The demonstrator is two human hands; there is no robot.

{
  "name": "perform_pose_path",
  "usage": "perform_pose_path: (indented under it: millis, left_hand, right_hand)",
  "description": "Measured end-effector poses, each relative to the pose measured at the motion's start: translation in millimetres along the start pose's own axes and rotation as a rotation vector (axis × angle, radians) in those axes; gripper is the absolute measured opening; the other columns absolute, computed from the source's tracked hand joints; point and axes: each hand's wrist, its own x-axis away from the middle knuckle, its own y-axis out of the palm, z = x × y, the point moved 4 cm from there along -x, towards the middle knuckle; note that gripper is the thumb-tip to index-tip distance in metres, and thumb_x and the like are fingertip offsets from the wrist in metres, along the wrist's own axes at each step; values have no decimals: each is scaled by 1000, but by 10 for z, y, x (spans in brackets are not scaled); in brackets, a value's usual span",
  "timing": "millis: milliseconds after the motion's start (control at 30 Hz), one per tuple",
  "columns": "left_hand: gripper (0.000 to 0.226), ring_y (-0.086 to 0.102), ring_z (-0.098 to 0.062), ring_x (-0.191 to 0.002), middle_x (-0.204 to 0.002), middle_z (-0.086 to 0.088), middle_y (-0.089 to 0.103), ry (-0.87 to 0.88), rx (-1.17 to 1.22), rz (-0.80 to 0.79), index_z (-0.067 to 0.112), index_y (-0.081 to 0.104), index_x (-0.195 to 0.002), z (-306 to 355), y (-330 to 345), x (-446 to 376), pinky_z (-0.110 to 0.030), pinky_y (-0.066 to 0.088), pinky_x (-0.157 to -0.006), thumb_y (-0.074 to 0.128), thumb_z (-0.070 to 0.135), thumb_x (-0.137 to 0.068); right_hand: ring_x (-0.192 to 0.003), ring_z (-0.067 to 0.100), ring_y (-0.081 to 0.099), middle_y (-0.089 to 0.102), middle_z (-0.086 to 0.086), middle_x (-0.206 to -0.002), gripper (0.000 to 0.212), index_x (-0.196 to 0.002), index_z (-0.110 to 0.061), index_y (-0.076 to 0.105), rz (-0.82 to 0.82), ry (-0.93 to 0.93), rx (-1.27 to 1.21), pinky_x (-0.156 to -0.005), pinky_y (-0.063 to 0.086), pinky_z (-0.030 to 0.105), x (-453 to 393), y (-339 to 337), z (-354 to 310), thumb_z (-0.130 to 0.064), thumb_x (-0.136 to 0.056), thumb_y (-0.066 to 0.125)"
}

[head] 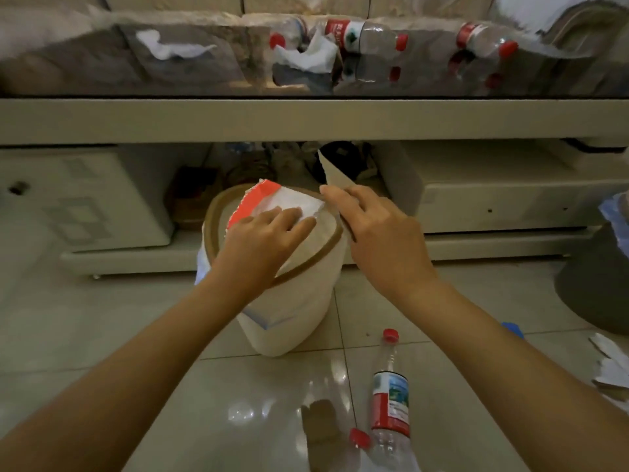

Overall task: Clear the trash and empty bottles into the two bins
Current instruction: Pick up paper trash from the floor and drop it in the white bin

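The glass counter (pixel 306 110) carries several empty bottles (pixel 367 37) and crumpled tissues (pixel 306 56), well apart from the white bin (pixel 292 318) on the floor below. In the bin's mouth sits a red-and-white wrapper (pixel 262 199); the left hand (pixel 265 240) presses it down with straight fingers. The right hand (pixel 377 226) pinches a paper scrap (pixel 333 175) just beside the rim. Both look light, soft and crushable. A floor bottle (pixel 389 396) seems light and slippery; its middle looks the best place to hold.
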Motion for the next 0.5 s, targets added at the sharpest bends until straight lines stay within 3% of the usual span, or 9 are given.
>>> perform_pose_path:
  millis: [67, 100, 167, 200, 233, 300, 400, 500]
  left_hand:
    - [59, 68, -35, -91, -110, -14, 68, -32, -32, -74, 11, 67, -112, -112, 172, 64, -43, 56, -63, 87, 12, -57]
    - [58, 65, -35, -103, -118, -13, 66, -45, -49, -117, 13, 67, -114, -158, 248, 91, -47, 55, -76, 86, 14, -60]
    - [49, 43, -31, -132, -142, -8, 49, -92, -87, -188, 22, 59, -126, -240, 350, 141, -52, 34, -106, 72, 25, -79]
    - [45, 32, -26, -140, -149, -5, 40, -126, -101, -190, 25, 54, -132, -292, 385, 169, -51, 22, -112, 60, 32, -88]
    - [42, 26, -23, -142, -152, -4, 35, -150, -107, -169, 26, 51, -134, -335, 393, 190, -51, 16, -115, 50, 37, -93]
    - [41, 32, -22, -140, -147, -3, 43, -169, -132, -145, 25, 56, -130, -373, 378, 223, -52, 17, -115, 43, 43, -95]
    - [37, 44, -24, -132, -134, -6, 57, -175, -133, -128, 22, 65, -116, -389, 355, 262, -53, 22, -112, 45, 41, -92]
    - [36, 46, -24, -130, -133, -6, 57, -190, -134, -143, 21, 66, -116, -383, 345, 270, -53, 23, -110, 52, 41, -88]
  right_hand:
    - [-83, 29, 63, 61, 11, -112, 45, -134, -20, 49, -13, -40, -46, -53, 52, 30, -124, 127, -176, -11, -91, 58]
    - [-83, 28, 63, 62, 10, -109, 43, -132, -19, 51, -25, -58, -69, -54, 48, 28, -173, 186, -248, -11, -90, 57]
    - [-84, 28, 65, 65, 10, -104, 43, -129, -18, 55, -43, -85, -94, -58, 48, 30, -256, 302, -337, -9, -87, 61]
    - [-88, 29, 65, 65, 10, -105, 45, -130, -18, 55, -60, -90, -88, -60, 49, 32, -295, 370, -358, -9, -86, 63]
    - [-94, 30, 64, 64, 10, -111, 49, -134, -20, 52, -109, -83, -66, -65, 50, 35, -333, 444, -374, -11, -87, 63]
    - [-113, 31, 56, 55, 10, -129, 59, -144, -28, 36, -245, -46, 9, -79, 50, 41, -392, 613, -367, -22, -91, 60]
    - [-135, 33, 34, 33, 11, -151, 73, -150, -33, 16, -401, 36, 66, -103, 39, 46, -394, 773, -306, -45, -91, 56]
    - [-141, 33, 23, 23, 12, -155, 81, -151, -30, 15, -426, 65, 107, -108, 31, 52, -276, 772, -288, -59, -86, 53]
